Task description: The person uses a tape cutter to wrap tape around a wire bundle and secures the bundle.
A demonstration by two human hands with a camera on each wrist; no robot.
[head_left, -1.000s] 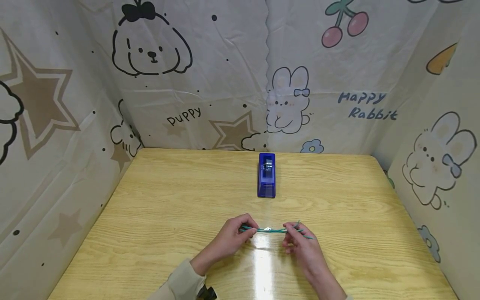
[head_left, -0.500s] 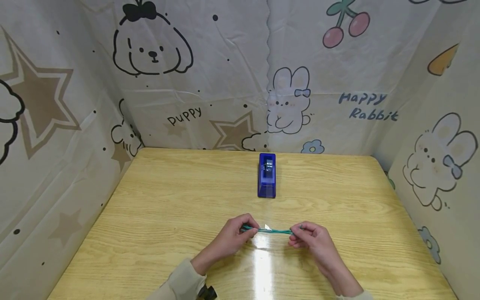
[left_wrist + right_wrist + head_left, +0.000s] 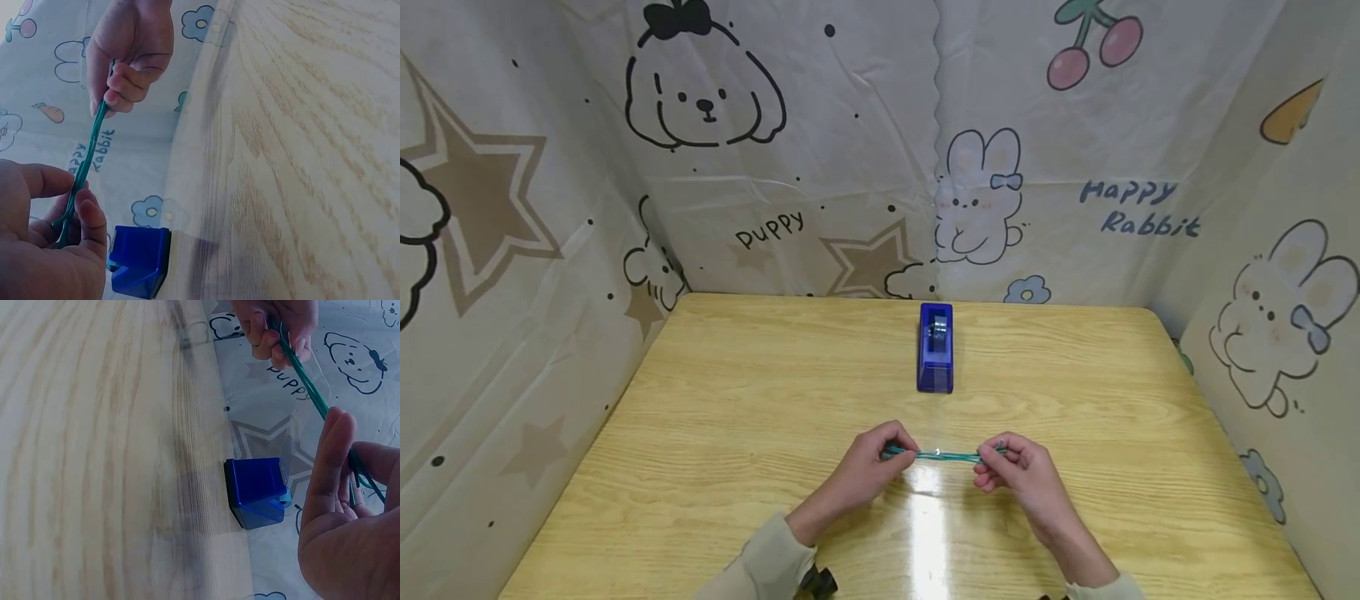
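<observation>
Between my two hands a bundle of thin green strands (image 3: 947, 456) is stretched nearly level in the head view. My left hand (image 3: 868, 467) pinches its left part between thumb and fingers. On the other side my right hand (image 3: 1024, 477) pinches the right part, with short ends showing among the fingers. In the left wrist view the strands (image 3: 92, 140) run straight from one hand to the other. Looped or bent ends of the green strands (image 3: 374, 485) poke out by the right thumb in the right wrist view. Whether the strands are string or wire, I cannot tell.
A blue tape dispenser (image 3: 936, 377) with a clear roll stands at the back middle of the wooden table (image 3: 760, 375). From its front a faint clear strip (image 3: 937, 421) seems to run toward the strands. Printed cloth walls (image 3: 760, 167) enclose the back and sides.
My right hand has moved slightly right along the strands, and the ends that fanned out beyond it are now mostly gathered in its fingers. The left hand stays nearly in place.
</observation>
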